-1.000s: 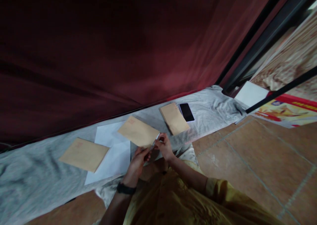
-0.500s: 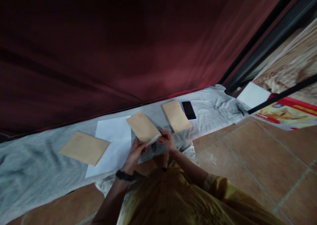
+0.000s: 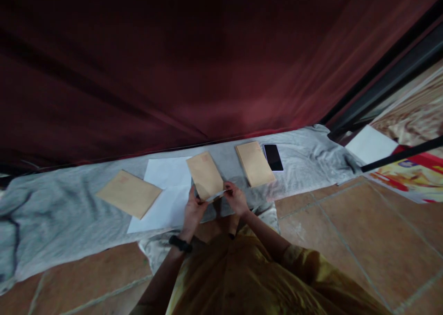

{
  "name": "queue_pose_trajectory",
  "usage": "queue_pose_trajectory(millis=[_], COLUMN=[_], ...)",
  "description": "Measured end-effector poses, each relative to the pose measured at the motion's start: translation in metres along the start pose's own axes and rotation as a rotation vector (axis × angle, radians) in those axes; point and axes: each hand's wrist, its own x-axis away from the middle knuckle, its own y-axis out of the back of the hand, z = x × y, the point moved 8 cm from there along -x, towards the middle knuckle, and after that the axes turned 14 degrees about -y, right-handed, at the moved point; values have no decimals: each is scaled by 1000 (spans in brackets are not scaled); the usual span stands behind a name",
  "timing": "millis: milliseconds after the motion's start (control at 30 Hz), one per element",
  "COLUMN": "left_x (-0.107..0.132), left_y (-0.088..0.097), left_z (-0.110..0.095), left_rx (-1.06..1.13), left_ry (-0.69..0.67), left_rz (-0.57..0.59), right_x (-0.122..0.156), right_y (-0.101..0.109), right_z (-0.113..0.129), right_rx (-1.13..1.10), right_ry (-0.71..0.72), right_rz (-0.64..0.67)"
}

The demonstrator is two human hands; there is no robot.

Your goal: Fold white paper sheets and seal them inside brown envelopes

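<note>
A brown envelope [image 3: 205, 175] is held just above the grey cloth [image 3: 62, 213], its near end towards me. My left hand [image 3: 194, 209] pinches the envelope's near left corner. My right hand [image 3: 236, 197] pinches its near right edge, where a white strip, perhaps a sheet inside, shows. A black watch sits on my left wrist. White sheets of paper [image 3: 166, 192] lie under and left of the envelope.
Another brown envelope [image 3: 128, 193] lies to the left on the cloth. A stack of brown envelopes [image 3: 255, 163] lies to the right, next to a black phone [image 3: 273, 157]. A dark red curtain hangs behind. Tiled floor spreads to the right, with a white sheet [image 3: 370, 144] and a printed poster [image 3: 411, 176].
The envelope has turned from lying slantwise to pointing lengthwise away from me. Both hands kept hold of its near end. The camera view shifted slightly.
</note>
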Motion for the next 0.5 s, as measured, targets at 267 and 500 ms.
queue_pose_trajectory(millis=[267, 500], left_x=[11, 7], left_y=[0, -7], left_z=[-28, -20], left_rx=[-723, -858], left_ry=[-479, -612], left_rz=[40, 150], right_x=[16, 8], right_y=[-8, -11], right_z=[25, 36], right_rx=[625, 818], right_ry=[252, 481], right_rz=[-49, 111])
